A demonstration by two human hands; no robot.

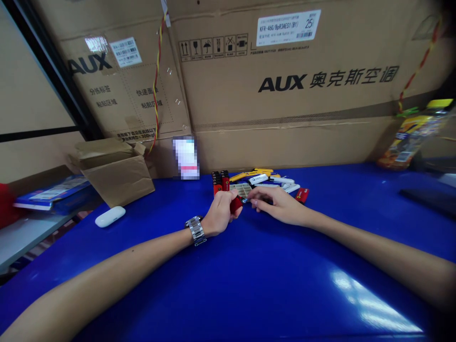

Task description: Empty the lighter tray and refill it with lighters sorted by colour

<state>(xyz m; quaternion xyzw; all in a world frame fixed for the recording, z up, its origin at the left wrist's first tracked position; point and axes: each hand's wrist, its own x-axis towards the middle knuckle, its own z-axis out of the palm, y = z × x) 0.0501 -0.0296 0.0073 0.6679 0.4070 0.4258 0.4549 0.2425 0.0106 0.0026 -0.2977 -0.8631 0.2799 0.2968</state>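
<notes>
L hand (221,213) clenched round red lighter (235,204), R hand (276,204) w/ fingertips (253,200) pinching its top end. Metal watch (195,230) on L wrist. Loose lighters (258,179) just beyond, near far edge of blue desk (249,270); cardboard box (117,173) at far L corner.

Large AUX air-conditioner cartons (285,95) stand along the far side from ten to two o'clock, with a red-and-yellow twisted cable (156,80) running down them. At ten o'clock, a pale wall (28,80) is crossed by a black frame (53,61). A grey side table (24,237) sits at eight o'clock, beside the blue bench (249,266), whose glossy top shows a bright patch of reflected light (370,299) at four o'clock.
</notes>
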